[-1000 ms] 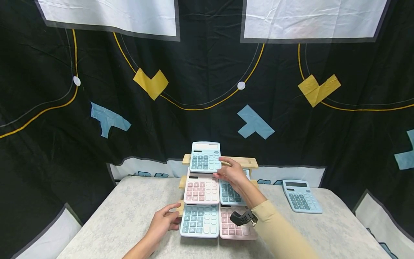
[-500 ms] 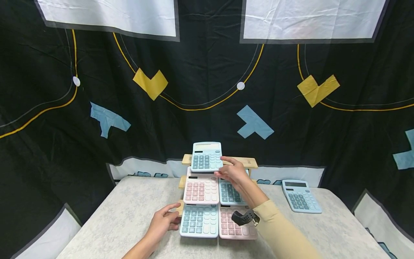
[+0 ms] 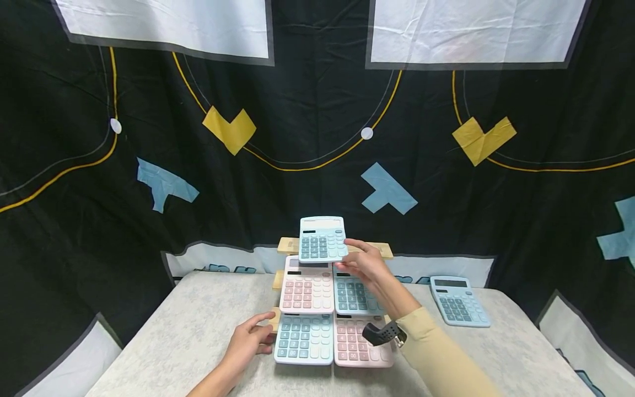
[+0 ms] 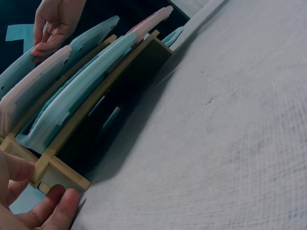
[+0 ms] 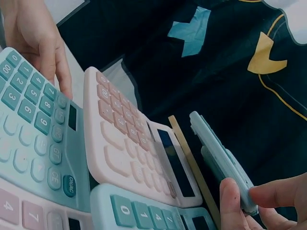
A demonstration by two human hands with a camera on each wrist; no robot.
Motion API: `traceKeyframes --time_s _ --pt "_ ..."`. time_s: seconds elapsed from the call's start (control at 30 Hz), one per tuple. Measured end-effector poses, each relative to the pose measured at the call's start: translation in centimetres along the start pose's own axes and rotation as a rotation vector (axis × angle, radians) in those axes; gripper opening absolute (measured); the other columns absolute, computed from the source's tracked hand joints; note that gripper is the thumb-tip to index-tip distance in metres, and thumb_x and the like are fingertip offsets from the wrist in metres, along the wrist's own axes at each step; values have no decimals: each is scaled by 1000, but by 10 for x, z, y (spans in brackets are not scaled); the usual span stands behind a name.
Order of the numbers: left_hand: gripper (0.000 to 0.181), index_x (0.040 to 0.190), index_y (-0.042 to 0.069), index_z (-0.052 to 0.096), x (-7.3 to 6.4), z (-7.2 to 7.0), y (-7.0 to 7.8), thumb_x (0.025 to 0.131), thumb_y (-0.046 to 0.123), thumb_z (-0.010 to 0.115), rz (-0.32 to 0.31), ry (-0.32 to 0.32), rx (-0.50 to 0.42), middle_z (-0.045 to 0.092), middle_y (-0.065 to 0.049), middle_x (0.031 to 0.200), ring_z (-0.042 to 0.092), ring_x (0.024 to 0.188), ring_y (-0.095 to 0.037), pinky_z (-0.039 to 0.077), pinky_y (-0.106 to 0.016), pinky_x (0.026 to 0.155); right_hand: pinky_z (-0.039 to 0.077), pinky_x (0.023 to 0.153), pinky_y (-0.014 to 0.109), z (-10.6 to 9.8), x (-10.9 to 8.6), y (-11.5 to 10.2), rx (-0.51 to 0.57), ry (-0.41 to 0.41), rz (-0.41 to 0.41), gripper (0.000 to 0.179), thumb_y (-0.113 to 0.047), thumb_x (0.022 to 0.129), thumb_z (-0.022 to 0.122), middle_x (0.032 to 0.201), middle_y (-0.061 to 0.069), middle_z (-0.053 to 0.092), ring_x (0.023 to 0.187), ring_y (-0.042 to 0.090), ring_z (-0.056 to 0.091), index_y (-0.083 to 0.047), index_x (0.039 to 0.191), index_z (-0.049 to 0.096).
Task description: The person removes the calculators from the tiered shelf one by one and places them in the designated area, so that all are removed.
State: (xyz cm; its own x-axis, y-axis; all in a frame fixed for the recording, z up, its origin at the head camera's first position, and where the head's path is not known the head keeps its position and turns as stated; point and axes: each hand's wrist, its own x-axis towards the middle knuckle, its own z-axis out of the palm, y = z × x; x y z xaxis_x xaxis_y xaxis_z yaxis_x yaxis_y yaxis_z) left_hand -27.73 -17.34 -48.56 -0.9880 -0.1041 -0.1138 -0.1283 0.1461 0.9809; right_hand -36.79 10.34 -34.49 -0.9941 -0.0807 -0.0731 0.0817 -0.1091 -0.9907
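My right hand [image 3: 364,264] pinches a light blue calculator [image 3: 322,240] by its right edge, in front of the top tier of a wooden rack [image 3: 288,246]. The right wrist view shows that held calculator [image 5: 223,160] edge-on, apart from the rack's top bar [image 5: 189,158]. At the rack's lower left end, my left hand [image 3: 248,342] grips the wooden corner [image 4: 60,172] between its fingers. On the middle tier lean a pink calculator [image 3: 306,289] and a blue calculator [image 3: 353,298], the latter partly behind my right hand. Below them lean another blue calculator [image 3: 303,342] and a pink calculator [image 3: 354,350].
A further blue calculator [image 3: 458,303] lies on the grey-white table [image 3: 198,314], right of the rack. A black cloth backdrop [image 3: 317,110] with yellow and blue shapes hangs behind the table. My right wrist wears a black band [image 3: 382,333].
My right hand has shifted the held calculator a little to the right along the top tier. My left hand keeps its place at the rack's end. The view has drifted slightly.
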Motion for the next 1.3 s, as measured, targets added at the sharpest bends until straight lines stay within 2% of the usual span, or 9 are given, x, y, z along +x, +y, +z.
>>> traceKeyframes --time_s 0.57,0.9,1.3 --pt "44 140 4 57 -2 -3 0 98 16 59 -11 27 5 69 -13 100 69 84 -17 61 -37 73 61 78 27 -32 -10 -7 -10 6 -9 62 9 89 60 133 26 54 81 19 73 -12 146 49" --pt "43 140 5 57 1 -2 1 99 17 60 -29 15 -1 69 -13 100 69 83 -17 61 -38 73 60 76 24 -61 -14 -12 -14 17 3 62 6 91 59 135 25 52 81 18 73 -12 149 46" --pt "43 140 5 56 1 1 0 99 17 58 -16 8 1 69 -12 100 69 83 -18 61 -36 72 60 81 24 -96 -23 -17 -34 26 13 64 4 94 56 145 26 46 90 19 73 -8 154 38"
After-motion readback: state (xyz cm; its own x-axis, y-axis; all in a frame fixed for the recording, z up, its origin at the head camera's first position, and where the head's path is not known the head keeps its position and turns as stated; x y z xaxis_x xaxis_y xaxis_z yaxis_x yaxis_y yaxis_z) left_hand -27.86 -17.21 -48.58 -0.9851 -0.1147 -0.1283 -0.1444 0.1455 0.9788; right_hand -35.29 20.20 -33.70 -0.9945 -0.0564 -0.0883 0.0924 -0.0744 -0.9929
